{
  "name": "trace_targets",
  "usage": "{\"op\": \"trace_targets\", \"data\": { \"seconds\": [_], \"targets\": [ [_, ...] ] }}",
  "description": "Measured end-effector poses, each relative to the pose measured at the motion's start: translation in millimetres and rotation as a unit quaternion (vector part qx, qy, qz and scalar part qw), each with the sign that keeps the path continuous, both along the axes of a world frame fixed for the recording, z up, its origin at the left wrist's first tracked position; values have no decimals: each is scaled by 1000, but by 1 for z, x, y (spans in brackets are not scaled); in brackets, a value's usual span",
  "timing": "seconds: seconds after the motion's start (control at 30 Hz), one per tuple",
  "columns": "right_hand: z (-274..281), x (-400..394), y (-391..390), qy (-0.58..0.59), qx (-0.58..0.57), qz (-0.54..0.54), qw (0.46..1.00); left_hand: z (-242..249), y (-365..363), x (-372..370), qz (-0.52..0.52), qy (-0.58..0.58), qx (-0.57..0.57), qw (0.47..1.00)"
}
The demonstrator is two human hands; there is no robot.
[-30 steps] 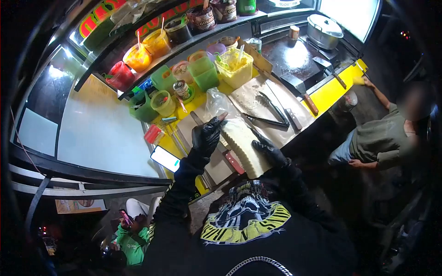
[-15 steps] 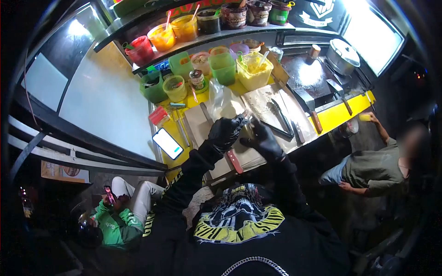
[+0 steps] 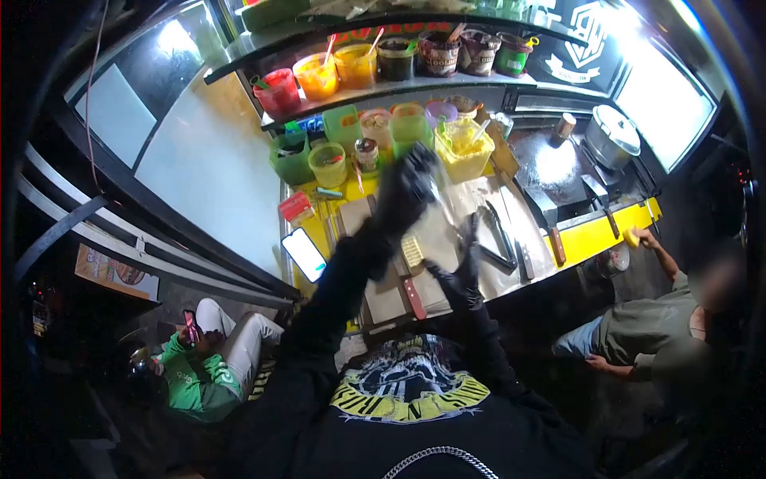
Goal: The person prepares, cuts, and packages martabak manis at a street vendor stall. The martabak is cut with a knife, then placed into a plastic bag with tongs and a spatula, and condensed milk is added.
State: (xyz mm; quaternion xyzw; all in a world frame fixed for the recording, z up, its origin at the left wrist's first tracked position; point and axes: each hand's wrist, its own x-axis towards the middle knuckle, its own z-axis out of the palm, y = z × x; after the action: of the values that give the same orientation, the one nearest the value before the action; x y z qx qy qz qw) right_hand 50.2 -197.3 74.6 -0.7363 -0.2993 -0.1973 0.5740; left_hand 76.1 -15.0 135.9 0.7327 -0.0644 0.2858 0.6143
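Observation:
My left hand, in a black glove, is raised over the middle of the worktop and blurred by motion. Shiny clear plastic shows beside its fingers; I cannot tell whether they grip it. My right hand, also black-gloved, is held lower with thumb and fingers spread apart and nothing between them. Just left of its thumb lies a small yellow block with a ridged surface. Below the block is the red-brown handle of a knife, resting on brown paper.
Black tongs and another knife lie to the right. Tubs, including a yellow one, line the back. A phone lies left. Beyond the griddle, a person stands; another person sits lower left.
My left hand has lifted away and upward from my right hand, which has opened and dropped slightly. The ridged yellow block has come into view between them. The whole view has shifted a little.

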Motion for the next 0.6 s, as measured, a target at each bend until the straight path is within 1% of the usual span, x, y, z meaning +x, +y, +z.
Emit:
{"op": "trace_targets", "data": {
  "seconds": [0.03, 0.07, 0.1, 0.13, 0.17, 0.2, 0.23, 0.27, 0.3, 0.33, 0.37, 0.4, 0.43, 0.47, 0.5, 0.53, 0.57, 0.6],
  "targets": [
    [-125, 25, -27, -9, 7, -1, 1000, 0, -33, -13, 22, -34, 50, 998],
    [-200, 83, 82, -158, -264, -324, 894, -1, -62, -26, 30, -72, 125, 989],
    [-156, 84, 91, -167, -255, -325, 895, -16, -92, -39, -74, 24, -193, 978],
    [-126, 67, 75, -90, -204, -220, 950, -27, -107, -46, -173, 120, -487, 847],
    [-94, 53, 52, -11, -153, -108, 982, -3, -99, -50, -173, 154, -267, 935],
    [-65, 39, 17, 66, -102, 7, 993, 35, -86, -60, -160, 179, -32, 970],
    [-31, 26, -10, 142, -52, 123, 981, 64, -65, -75, -174, -32, 100, 979],
    [19, 19, 2, 215, -2, 237, 947, 92, -54, -98, -113, 72, 86, 987],
    [35, 22, -15, 86, -351, 84, 929, 99, -32, -108, -33, 41, 105, 993],
    [63, 25, -22, 120, -122, 288, 942, 103, -18, -112, 47, 12, 122, 991],
    [57, 35, -29, 225, -19, 316, 922, 54, 14, -113, 51, 9, 123, 991],
    [49, 40, -31, 327, 87, 335, 879, 1, 33, -112, -25, 38, -12, 999],
    [89, 28, -23, 281, 117, 354, 884, -33, 36, -58, -102, 69, -146, 982],
    [99, 24, -16, 290, 83, 260, 917, -34, 39, -62, -100, 68, -146, 982],
    [21, 59, -8, 288, 76, 263, 918, -35, 39, -64, -94, 70, -152, 981],
    [-69, 105, -4, 232, 204, 390, 867, -34, 40, -63, -87, 68, -158, 981],
    [50, 55, 19, -111, -10, 187, 976, -40, 28, -66, -83, 67, -163, 981],
    [35, 43, 16, -48, -73, 171, 981, -51, 19, -82, -78, 69, -167, 980]
  ]
}}
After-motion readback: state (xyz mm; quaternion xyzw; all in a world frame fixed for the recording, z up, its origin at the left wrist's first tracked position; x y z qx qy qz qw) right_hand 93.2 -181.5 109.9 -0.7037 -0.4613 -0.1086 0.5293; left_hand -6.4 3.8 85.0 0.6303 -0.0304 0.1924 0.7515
